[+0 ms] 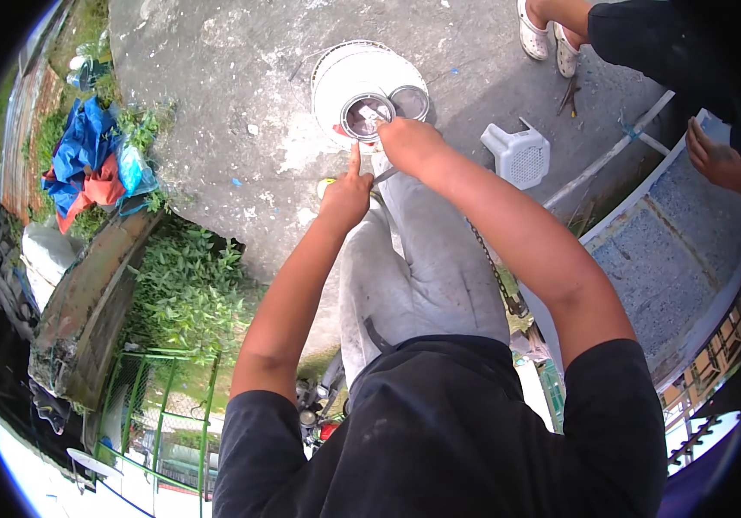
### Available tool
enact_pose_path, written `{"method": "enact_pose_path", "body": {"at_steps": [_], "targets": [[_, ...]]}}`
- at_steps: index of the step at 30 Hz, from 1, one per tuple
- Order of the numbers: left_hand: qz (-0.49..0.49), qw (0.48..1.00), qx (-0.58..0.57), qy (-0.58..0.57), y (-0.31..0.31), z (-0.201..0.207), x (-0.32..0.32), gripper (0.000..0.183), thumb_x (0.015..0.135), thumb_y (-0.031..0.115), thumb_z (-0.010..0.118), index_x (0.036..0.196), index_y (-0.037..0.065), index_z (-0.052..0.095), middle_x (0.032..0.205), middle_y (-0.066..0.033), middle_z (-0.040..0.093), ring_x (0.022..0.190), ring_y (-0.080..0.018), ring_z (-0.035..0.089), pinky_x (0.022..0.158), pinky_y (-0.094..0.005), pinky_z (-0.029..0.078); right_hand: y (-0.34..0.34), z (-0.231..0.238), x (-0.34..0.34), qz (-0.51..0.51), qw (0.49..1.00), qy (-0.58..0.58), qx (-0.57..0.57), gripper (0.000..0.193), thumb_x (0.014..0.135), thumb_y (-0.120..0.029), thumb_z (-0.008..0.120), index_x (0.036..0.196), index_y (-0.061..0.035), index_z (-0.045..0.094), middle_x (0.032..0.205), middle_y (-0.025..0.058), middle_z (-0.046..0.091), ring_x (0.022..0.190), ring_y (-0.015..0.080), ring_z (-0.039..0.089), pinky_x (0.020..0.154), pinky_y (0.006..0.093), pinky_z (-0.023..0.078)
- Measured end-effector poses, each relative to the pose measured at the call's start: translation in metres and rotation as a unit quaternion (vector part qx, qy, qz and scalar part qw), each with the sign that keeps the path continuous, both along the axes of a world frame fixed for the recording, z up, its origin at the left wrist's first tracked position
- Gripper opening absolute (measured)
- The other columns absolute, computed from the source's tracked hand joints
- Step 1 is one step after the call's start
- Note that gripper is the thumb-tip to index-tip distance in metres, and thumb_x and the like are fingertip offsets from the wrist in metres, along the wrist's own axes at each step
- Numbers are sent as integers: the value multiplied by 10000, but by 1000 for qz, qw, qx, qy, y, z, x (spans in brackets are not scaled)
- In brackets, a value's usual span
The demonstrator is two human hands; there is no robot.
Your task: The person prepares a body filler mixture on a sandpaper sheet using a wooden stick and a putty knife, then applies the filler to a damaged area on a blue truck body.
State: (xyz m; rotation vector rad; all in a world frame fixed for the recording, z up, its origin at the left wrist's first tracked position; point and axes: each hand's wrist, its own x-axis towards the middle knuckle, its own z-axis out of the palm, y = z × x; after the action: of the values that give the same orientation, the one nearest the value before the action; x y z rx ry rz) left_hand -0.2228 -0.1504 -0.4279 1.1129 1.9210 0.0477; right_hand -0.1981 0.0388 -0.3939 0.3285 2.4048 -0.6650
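In front of me, a round white wire-rimmed thing [334,73] lies on the ground. Over its near part sits a round, pale-rimmed container [347,123] with brownish-grey contents. A second, smaller ring-like lid or can [411,103] adjoins it on the right. My right hand [411,144] reaches to the container's near rim, fingers closed; a small whitish piece [368,112] shows just past the fingertips. Lower left, my left hand [347,200] has its index finger stretched toward the container and its other fingers curled. A thin dark strip [385,175] shows beside it; what it holds is unclear.
A white plastic stool [521,154] lies tipped over at right. Beyond it are a pale pole [616,151], a speckled grey panel [646,259], and another person's hand [715,160] and pale clogs [534,33]. Blue and orange tarps [85,160] and bushes [185,285] lie left.
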Motion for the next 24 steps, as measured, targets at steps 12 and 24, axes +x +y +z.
{"method": "enact_pose_path", "body": {"at_steps": [12, 24], "targets": [[38, 999, -25, -27, 13, 1, 3, 175, 913, 143, 516, 970, 67, 663, 1576, -270, 208, 907, -368, 696, 765, -487, 565, 13, 11, -16, 61, 991, -115, -21, 225, 837, -40, 548, 979, -1, 717, 961, 212, 713, 916, 362, 705, 796, 453, 567], [33, 999, -29, -18, 7, -7, 6, 201, 935, 165, 506, 954, 57, 675, 1604, -253, 142, 858, -315, 707, 741, -457, 580, 24, 22, -53, 191, 964, -186, 25, 221, 823, -83, 620, 999, -28, 743, 1003, 176, 728, 917, 319, 717, 759, 451, 574]]}}
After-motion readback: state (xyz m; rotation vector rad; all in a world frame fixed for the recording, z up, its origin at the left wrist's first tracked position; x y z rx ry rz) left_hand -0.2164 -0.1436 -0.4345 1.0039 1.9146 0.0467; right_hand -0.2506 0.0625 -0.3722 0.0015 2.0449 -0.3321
